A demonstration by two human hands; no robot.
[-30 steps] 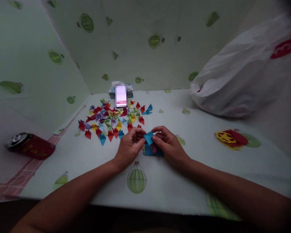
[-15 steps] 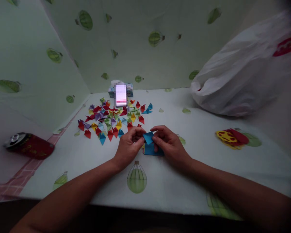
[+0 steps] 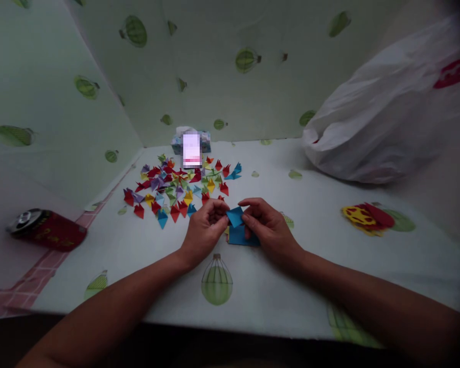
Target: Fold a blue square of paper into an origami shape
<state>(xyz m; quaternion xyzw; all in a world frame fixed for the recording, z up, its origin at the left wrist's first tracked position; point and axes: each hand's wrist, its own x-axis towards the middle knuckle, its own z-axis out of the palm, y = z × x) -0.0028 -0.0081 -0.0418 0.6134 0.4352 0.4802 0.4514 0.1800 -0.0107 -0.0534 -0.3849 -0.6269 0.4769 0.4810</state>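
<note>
Fingertips of both hands pinch 1 small blue paper piece at table centre, left hand and right hand meeting over the blue paper stack. Best now: align edges, crease firmly. Folded pieces lie far-left.

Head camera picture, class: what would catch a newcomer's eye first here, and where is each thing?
At the centre, the left hand and right hand pinch a small blue paper piece over a blue paper stack. Behind them, toward the corner, spreads a bright scatter of folded paper pieces. A big white plastic bag fills the right.
</note>
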